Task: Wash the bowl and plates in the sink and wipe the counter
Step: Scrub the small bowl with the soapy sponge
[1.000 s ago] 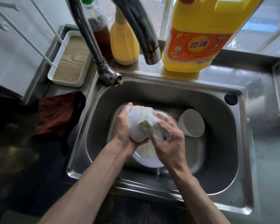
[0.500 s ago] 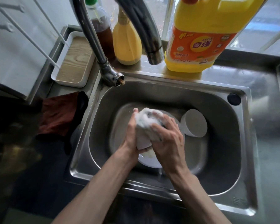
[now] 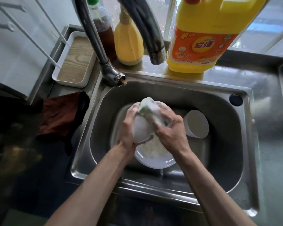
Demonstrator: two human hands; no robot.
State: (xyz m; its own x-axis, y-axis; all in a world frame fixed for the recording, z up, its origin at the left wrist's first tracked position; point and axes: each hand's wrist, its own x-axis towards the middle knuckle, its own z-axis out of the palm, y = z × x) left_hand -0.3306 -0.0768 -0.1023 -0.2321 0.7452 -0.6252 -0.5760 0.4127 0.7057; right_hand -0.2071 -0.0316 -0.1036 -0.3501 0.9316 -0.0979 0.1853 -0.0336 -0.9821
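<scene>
Over the steel sink (image 3: 245, 144), my left hand (image 3: 128, 128) grips a white bowl (image 3: 141, 129), bottom side towards me. My right hand (image 3: 170, 129) holds a soapy green sponge (image 3: 146, 107) and presses it on the bowl's upper side. Foam covers the fingers of both hands. Below them a white plate (image 3: 153, 158) with soapy residue lies on the sink floor. A second white bowl (image 3: 197, 123) lies on its side at the right of the sink.
The tap spout (image 3: 153, 51) hangs over the sink's back edge. A yellow detergent jug (image 3: 201, 43), a yellow squeeze bottle (image 3: 128, 44) and a dark sauce bottle (image 3: 103, 30) stand behind. A red-brown cloth (image 3: 59, 116) lies on the left counter, near a white tray (image 3: 75, 61).
The sponge has slid from the bowl's side up to its top edge. Both hands with the bowl shifted slightly right, away from me.
</scene>
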